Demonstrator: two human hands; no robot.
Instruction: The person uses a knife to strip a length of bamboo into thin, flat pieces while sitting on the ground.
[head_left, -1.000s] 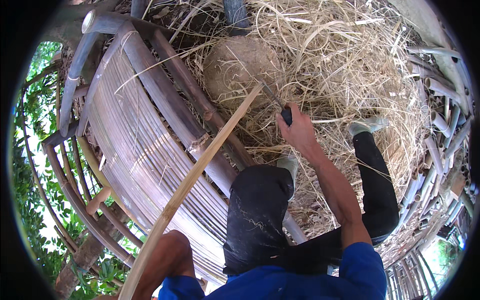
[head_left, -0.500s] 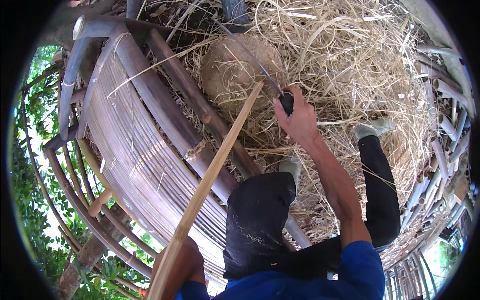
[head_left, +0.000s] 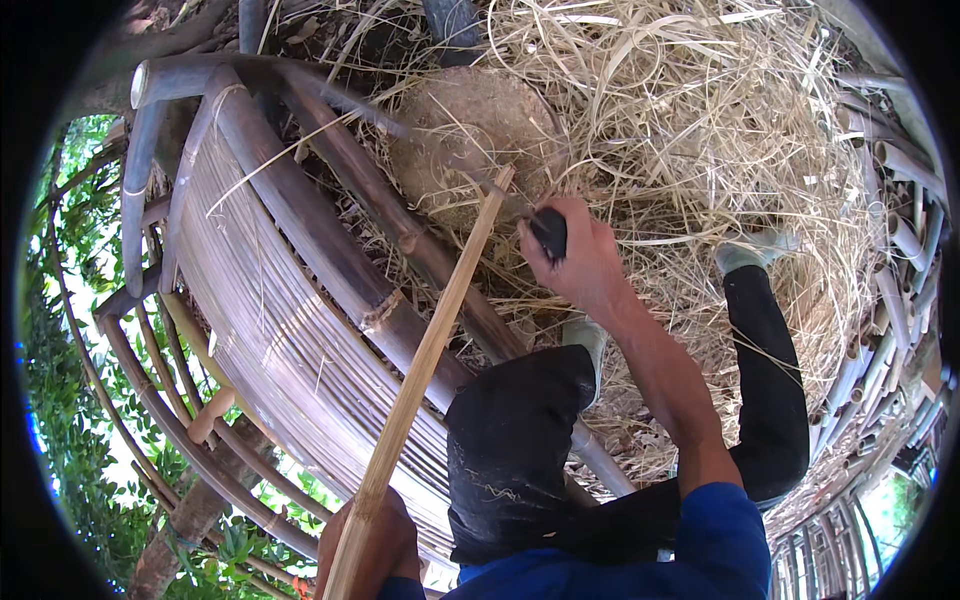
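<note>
A long, pale split bamboo strip (head_left: pixel 425 372) slants from the lower left up toward the middle. Around its lower part, close to my body, my left hand (head_left: pixel 393 540) is closed. In my right hand (head_left: pixel 588 262) is the black handle (head_left: pixel 549 233) of a long-bladed knife. Its blade (head_left: pixel 487 184) crosses the strip's far end, pointing up and left; motion smears the outer part of the blade. I cannot tell whether the edge is cutting into the strip.
Beyond the strip's tip stands a round wooden block (head_left: pixel 470 120) among heaped pale shavings (head_left: pixel 690 120). A bamboo bench (head_left: pixel 265 270) with a slatted seat runs along my left. Cut bamboo poles (head_left: pixel 905 240) are stacked at the right edge. My legs (head_left: pixel 520 440) are bent below.
My right hand has moved a little left and nearer, swinging the blade leftward onto the strip's tip. The strip has shifted slightly, and my left hand now shows more fully.
</note>
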